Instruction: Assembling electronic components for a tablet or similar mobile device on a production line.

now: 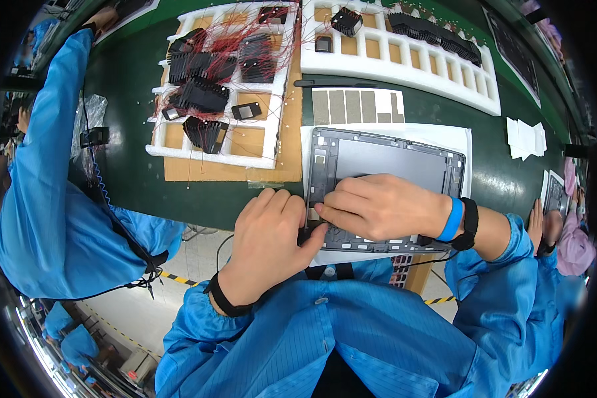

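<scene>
On the right, I have a lane over the green table (499,176), between the white sheet (469,149) and the folded papers (526,138). At the lower left part of the grey case (398,159), the left hand (266,232) and right hand (385,207) block my access. Ahead left, a foam tray (209,159) carrying tangled red wires (235,18) obstructs passage. A co-worker's sleeve (50,132) bounds the far left strip.

Texts, labels, numbers, signs: none legible from where I stand; pale patches (320,160) on the grey housing (391,159) are unreadable.
</scene>
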`<move>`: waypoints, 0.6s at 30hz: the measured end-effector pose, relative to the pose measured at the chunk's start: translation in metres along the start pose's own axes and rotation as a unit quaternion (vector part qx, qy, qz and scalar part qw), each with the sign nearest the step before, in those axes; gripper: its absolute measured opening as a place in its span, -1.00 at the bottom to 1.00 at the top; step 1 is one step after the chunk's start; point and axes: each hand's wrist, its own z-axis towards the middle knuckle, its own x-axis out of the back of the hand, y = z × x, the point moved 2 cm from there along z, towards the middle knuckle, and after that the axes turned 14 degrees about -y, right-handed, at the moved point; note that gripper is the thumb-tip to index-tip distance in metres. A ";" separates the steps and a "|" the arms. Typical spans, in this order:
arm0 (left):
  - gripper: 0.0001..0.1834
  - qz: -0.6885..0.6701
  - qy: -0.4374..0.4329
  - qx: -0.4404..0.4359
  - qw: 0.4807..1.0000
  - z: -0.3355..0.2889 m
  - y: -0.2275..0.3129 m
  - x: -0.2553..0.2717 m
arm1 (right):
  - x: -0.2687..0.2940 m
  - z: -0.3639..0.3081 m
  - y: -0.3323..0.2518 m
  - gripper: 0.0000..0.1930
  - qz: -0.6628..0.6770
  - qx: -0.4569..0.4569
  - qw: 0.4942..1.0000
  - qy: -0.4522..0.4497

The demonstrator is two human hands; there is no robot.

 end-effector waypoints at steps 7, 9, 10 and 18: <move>-0.67 0.014 -0.019 -0.012 1.000 0.003 -0.002 0.004 | 0.003 0.001 -0.002 -0.71 0.006 0.010 1.000 0.021; -0.67 0.017 -0.013 -0.007 1.000 0.003 0.000 0.004 | -0.002 0.000 0.000 -0.70 0.013 0.003 1.000 0.025; -0.67 0.018 -0.013 -0.008 1.000 0.003 0.000 0.003 | -0.004 0.000 0.001 -0.70 0.019 -0.001 0.999 0.029; -0.67 0.029 0.011 -0.015 0.999 0.006 -0.001 0.001 | -0.003 -0.002 0.000 -0.63 0.057 0.008 0.998 -0.014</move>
